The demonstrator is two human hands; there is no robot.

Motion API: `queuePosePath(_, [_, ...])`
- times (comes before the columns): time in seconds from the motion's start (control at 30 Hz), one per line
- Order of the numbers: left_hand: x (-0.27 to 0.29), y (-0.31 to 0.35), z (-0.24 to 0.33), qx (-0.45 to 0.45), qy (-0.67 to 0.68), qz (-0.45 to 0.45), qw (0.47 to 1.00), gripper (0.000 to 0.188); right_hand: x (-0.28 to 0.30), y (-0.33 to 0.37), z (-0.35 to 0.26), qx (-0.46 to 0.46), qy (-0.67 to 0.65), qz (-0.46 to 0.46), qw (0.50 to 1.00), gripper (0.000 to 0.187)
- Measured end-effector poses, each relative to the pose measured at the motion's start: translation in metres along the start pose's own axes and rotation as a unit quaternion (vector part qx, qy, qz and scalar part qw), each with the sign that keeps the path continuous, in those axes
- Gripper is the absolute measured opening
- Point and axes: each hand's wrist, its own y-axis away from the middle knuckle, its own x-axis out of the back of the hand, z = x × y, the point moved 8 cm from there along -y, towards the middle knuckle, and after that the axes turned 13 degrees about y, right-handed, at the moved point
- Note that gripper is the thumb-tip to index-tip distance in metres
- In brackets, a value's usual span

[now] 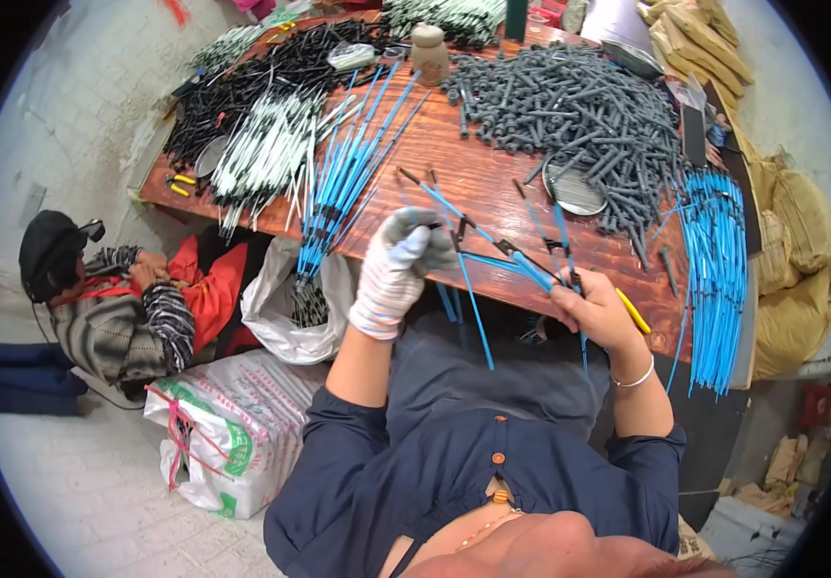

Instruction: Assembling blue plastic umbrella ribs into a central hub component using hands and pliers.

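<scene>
Handling blue rods (532, 271): spreading, I judge, at front edge of tabletop (502, 169).
Right hand (600, 308): clamped on rods.
Left hand (398, 267): curled; hold, cannot tell.
Next need: steady right grip.

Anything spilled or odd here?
Mildly: one grey piece lies apart from the grey pile, toward the front edge of the table, possibly a stray. Also mismatched: the left hand is gloved, the right hand bare.

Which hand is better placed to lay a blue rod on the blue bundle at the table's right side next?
Probably the right hand: it grips blue rods and is nearer that blue bundle. The gloved left hand is farther from it.
</scene>
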Motion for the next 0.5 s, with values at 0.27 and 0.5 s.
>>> queuePosePath(0.27, [0.002,-0.015,0.005,-0.104,-0.086,0.118,0.984,0.013,0.015,-0.025,-0.004,0.096,0.13,0.186,0.969,0.024])
queuePosePath(0.5, [0.027,-0.014,0.015,-0.117,0.039,0.157,0.98,0.02,0.024,-0.028,-0.002,-0.044,-0.147,0.008,0.988,0.03])
